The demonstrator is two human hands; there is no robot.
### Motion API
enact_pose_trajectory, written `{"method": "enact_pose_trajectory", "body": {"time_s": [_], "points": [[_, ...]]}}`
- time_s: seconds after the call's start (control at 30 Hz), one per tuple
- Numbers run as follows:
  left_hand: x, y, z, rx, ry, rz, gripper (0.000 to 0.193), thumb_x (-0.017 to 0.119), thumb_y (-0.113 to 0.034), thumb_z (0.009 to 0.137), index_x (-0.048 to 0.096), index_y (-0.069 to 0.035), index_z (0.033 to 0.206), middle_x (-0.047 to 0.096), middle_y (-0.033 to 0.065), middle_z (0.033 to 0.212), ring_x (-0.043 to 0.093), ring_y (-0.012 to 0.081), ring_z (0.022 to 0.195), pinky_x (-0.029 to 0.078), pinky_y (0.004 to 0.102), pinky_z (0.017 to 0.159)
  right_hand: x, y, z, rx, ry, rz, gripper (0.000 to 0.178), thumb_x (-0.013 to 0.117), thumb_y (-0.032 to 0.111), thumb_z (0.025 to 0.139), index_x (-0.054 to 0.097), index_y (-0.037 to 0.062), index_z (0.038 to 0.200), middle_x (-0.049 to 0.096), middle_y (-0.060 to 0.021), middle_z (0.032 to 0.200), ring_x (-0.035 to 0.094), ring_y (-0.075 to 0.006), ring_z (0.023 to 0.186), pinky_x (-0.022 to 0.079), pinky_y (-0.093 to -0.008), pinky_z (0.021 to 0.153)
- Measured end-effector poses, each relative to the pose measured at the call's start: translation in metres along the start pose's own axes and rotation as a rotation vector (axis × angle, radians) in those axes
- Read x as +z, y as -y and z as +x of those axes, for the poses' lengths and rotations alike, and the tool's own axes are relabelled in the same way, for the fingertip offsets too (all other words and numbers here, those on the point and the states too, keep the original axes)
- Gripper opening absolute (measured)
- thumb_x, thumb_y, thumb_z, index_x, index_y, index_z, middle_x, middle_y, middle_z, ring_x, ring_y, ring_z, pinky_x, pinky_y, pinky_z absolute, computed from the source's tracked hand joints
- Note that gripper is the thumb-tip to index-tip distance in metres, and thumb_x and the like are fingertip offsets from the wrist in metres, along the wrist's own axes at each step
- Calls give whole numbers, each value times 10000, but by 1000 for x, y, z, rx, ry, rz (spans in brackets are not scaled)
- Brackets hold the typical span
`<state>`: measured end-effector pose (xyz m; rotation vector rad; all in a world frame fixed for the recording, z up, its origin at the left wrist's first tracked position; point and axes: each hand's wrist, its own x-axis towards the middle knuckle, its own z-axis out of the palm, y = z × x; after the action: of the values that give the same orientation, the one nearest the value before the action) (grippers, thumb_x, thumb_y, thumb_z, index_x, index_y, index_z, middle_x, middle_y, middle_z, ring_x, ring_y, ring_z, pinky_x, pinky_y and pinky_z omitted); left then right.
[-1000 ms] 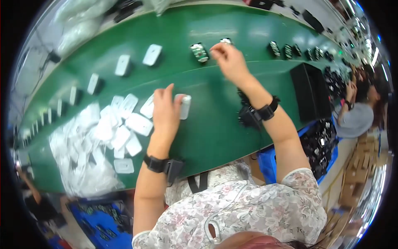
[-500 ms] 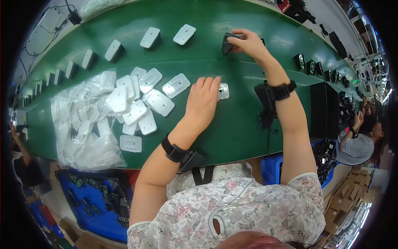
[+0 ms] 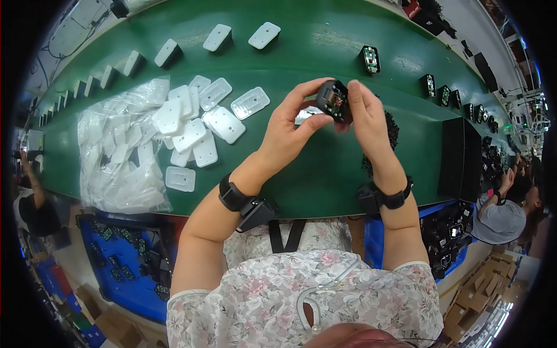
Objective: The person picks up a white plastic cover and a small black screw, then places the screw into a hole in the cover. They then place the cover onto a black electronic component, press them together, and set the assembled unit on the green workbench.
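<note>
Between my two hands, above the green table, is a black plastic housing [image 3: 333, 100] with a circuit board showing in its open side. My left hand [image 3: 288, 124] is closed on its left side, fingers behind and thumb at the near edge. My right hand [image 3: 368, 119] grips the right side, its thumb pointing up along the edge; its other fingers are partly hidden. Under my left hand lies a white plastic cover [image 3: 305, 114], mostly hidden. Left of my hands is another white cover [image 3: 250, 102], beside a loose pile of white covers [image 3: 190, 134].
A clear plastic bag [image 3: 122, 156] of covers lies left of the pile. White-topped housings [image 3: 217, 37] line the table's far left. Open black housings [image 3: 371, 59] stand at the far right. Dark small parts [image 3: 391, 130] lie by my right wrist, near a black box [image 3: 458, 159].
My right hand has come back toward me with the black housing. My left hand has lifted off the white cover and taken hold of the housing too.
</note>
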<state>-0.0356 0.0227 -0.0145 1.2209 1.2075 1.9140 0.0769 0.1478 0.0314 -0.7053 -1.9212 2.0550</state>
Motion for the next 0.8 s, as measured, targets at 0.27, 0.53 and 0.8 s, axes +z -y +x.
{"method": "enact_pose_trajectory", "body": {"time_s": [0.27,0.53,0.8], "points": [[5,-8,-3,-237,-54,-456,388,543,-181,933,465,2,1266,574,47,1124,533,116,1026,435,291,916,17,-6,-17,-926,-426,-655,156,698,48,778,669,67,930,561,-51,951,529,-118,786,394,-207,566],[4,-4,-4,-261,-60,-378,411,581,-159,907,469,-1,1269,576,46,1120,539,114,1013,439,279,905,13,-4,-17,-923,-428,-838,169,694,-15,715,656,56,864,530,-50,892,519,-145,739,411,-257,581],[2,2,-6,-207,17,-143,422,627,-89,856,493,-8,1247,545,40,1133,552,120,990,456,268,878,8,-2,-24,-615,-281,-658,183,672,-15,695,573,57,831,513,-43,892,508,-133,747,401,-250,609]]}}
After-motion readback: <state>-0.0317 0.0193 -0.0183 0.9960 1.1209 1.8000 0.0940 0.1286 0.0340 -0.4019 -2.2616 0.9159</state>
